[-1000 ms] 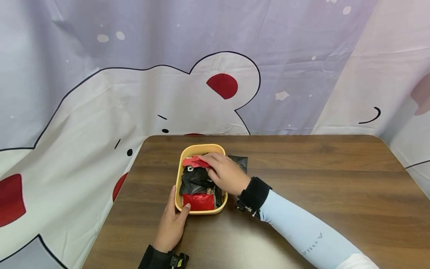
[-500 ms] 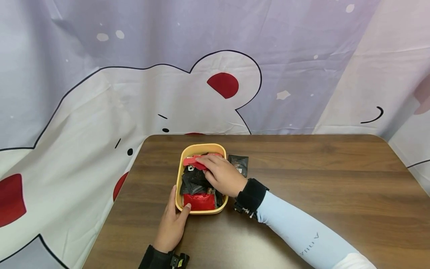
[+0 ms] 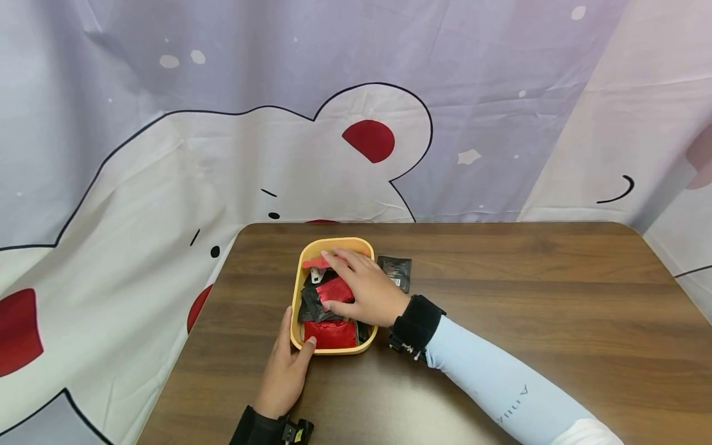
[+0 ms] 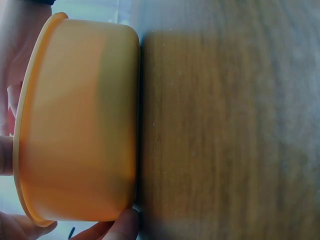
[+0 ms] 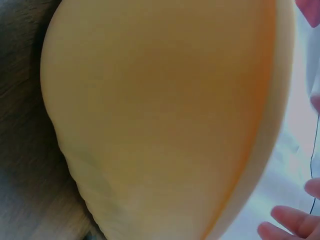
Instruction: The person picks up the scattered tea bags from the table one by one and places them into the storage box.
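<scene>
We see a yellow oval plastic tub (image 3: 309,254) standing on the dark brown wooden table (image 3: 528,296), packed with red and black foil sachets. The left hand (image 3: 285,371) holds the tub at its near corner, fingers laid along the outer wall and the thumb hooked over the rim. The right hand (image 3: 364,287) reaches into the tub from the far side of that hold; its fingers spread over the pile, and its thumb presses a crumpled red foil sachet (image 3: 335,288) near the tub's middle against them. Another flat red sachet (image 3: 329,334) lies at the tub's near end. One black foil sachet (image 3: 396,271) lies flat on the table just beside the tub, past the right hand
</scene>
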A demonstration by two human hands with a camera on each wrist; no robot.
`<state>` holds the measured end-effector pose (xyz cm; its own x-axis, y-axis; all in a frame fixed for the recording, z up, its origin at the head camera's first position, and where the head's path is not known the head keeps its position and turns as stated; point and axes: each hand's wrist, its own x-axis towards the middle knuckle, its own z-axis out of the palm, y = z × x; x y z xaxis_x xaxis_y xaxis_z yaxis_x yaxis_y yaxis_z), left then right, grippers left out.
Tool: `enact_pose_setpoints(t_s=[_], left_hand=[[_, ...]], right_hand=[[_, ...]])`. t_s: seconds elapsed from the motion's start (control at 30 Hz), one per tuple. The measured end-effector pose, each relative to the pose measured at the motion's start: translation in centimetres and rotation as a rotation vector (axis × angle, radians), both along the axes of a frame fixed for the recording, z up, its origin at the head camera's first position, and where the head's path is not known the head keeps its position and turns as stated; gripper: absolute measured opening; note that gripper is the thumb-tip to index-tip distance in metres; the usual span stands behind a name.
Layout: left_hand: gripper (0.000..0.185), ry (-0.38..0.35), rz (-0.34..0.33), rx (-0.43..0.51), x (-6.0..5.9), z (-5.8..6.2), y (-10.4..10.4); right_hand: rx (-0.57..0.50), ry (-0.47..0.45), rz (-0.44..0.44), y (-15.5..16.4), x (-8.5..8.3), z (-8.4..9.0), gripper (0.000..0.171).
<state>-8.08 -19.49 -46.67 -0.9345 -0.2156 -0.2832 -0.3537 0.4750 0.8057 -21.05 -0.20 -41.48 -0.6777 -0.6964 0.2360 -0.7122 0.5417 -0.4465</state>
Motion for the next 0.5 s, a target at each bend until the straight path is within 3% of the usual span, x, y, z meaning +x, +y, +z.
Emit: enact_pose_setpoints(t_s=[0.1, 0.5], left_hand=[[0.083, 0.0, -0.001, -0.004, 0.01, 0.05, 0.03], [0.084, 0.003, -0.001, -0.001, -0.02, -0.02, 0.0]], right_hand=[[0.018, -0.014, 0.007, 0.04, 0.03, -0.07, 0.092], [0.016, -0.022, 0.01, 0.77, -0.28, -0.63, 0.087]])
